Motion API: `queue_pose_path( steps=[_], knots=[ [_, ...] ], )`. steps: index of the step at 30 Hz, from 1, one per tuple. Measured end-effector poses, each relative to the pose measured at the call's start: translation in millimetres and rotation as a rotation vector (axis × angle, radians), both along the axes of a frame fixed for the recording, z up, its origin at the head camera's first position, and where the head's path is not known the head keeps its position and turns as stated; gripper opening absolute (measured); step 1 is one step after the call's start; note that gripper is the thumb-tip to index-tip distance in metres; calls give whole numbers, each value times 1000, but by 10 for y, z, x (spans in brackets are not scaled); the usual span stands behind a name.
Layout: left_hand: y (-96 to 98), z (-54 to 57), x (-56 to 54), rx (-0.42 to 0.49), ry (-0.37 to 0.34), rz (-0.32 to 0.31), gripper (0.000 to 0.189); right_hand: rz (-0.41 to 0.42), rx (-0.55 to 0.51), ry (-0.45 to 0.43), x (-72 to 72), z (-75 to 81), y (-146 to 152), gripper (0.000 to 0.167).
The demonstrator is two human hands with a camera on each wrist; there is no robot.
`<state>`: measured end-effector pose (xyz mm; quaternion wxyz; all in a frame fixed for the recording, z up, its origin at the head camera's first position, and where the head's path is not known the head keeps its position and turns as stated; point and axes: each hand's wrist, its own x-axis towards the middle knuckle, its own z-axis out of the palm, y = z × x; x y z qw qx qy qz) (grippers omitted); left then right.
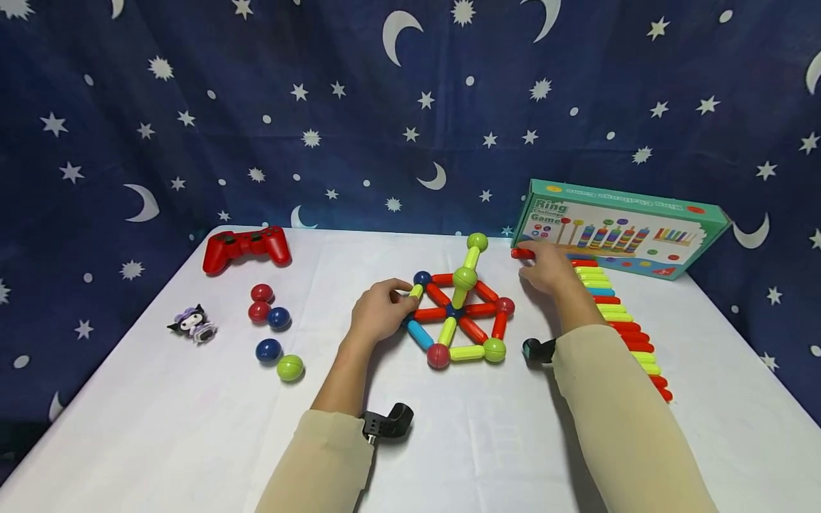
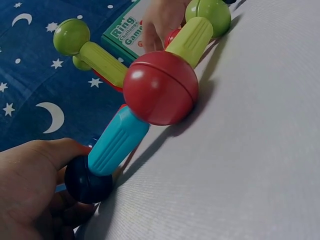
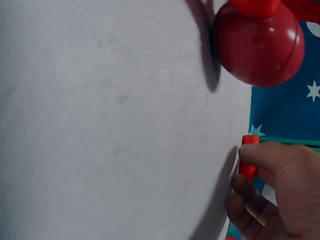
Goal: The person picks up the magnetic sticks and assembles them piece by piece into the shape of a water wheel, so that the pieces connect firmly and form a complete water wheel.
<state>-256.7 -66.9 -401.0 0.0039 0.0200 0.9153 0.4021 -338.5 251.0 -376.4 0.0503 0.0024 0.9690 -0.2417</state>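
Observation:
A wheel-like frame of magnetic sticks and balls, with a dark blue ball (image 1: 455,311) at its hub, lies mid-table. From the hub a yellow-green stick leads to a green ball (image 1: 465,278), with another stick and ball beyond it. At the frame's left corner my left hand (image 1: 380,311) grips a dark blue ball (image 2: 86,186), thumb over it. A light blue stick (image 2: 118,141) joins that ball to a red ball (image 2: 161,88). My right hand (image 1: 548,267) pinches a red magnetic stick (image 3: 249,140) between thumb and fingers, in front of the box.
Red, yellow-green and blue sticks (image 1: 617,313) form a row at right. Behind them leans a green game box (image 1: 625,228). At left are loose balls (image 1: 269,350), a small figurine (image 1: 194,325) and a red game controller (image 1: 246,247). A starry cloth (image 1: 359,142) hangs behind.

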Motion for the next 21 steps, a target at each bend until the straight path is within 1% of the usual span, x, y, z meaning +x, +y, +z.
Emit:
queue_pose_path(
  steps=[2,6,8,11,13,17,19,21],
  knots=[
    [9,2,-4,1,-1,-5,37,-9,28,-4,-3,9,4,54],
    [11,3,-11,5,2,0,36,2,93,-19,24,41,14,40],
    [14,0,-17,6,5,-3,36,18,120,-38,58,77,28,37],
    [19,-5,-21,5,11,-8,35,50,128,-71,128,157,46,38],
    [23,-3,-20,0,10,-9,35,78,114,-85,173,224,58,39],
    [28,29,0,-21,5,2,35,159,23,-53,274,413,19,36],
    [42,50,8,-16,3,13,35,211,-32,-39,336,522,-25,33],
    [78,74,12,7,16,26,36,256,-68,-35,424,636,-86,30]
  ],
)
